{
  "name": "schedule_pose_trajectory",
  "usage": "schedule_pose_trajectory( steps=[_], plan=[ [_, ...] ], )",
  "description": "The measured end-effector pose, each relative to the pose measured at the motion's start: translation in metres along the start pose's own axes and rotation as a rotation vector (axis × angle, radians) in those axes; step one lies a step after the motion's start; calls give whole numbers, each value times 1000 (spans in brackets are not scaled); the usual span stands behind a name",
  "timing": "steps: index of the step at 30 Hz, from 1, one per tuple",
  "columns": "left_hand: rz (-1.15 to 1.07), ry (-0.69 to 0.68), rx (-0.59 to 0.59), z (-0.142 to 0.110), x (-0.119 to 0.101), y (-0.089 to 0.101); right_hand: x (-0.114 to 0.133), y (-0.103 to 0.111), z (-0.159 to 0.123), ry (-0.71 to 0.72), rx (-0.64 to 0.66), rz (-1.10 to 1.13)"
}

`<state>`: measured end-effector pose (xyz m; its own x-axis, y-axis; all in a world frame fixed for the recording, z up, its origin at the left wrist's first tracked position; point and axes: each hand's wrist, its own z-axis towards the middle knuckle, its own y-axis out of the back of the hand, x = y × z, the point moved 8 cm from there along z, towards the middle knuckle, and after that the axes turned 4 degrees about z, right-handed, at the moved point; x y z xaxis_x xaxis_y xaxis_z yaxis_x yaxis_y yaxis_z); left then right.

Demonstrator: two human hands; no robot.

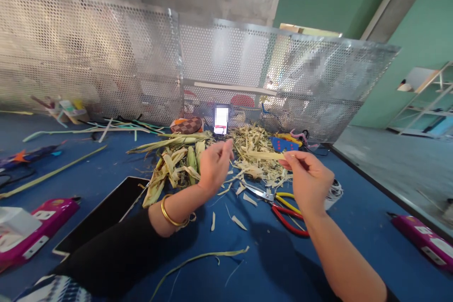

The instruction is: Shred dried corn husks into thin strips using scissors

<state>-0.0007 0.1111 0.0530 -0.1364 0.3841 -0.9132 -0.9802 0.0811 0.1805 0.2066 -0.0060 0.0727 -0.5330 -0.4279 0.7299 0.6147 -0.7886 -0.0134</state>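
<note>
My right hand (313, 177) pinches one end of a pale strip of corn husk (267, 155) between thumb and fingertips. The strip points left toward my left hand (215, 165), which is closed with its fingertips pressed together. Anything in that pinch is hidden or too small to make out. Behind the strip lies a heap of shredded corn husk (253, 139). Whole folded corn husks (180, 163) are piled just left of my left hand. Below the strip, scissors (279, 200) with one red and one yellow handle rest on the blue table (219, 269), blades apart.
A lit phone (221, 119) stands against the perforated metal screen (134, 66). A dark tablet (106, 210) lies at left beside a magenta power strip (35, 226); another magenta power strip (424, 243) sits at right. One long husk strand (198, 258) lies in front.
</note>
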Motion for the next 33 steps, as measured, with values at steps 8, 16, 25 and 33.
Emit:
schedule_pose_trajectory(
  steps=[8,16,25,33],
  plan=[
    [-792,702,580,-61,15,-81,53,-49,-63,870,355,-495],
    [-784,861,353,-36,31,-58,68,-68,-103,1157,581,-461],
    [-819,878,352,-26,30,-46,72,-83,-136,1335,746,-559],
    [-752,784,315,-18,33,-43,75,-88,-147,1350,805,-522]
  ],
)
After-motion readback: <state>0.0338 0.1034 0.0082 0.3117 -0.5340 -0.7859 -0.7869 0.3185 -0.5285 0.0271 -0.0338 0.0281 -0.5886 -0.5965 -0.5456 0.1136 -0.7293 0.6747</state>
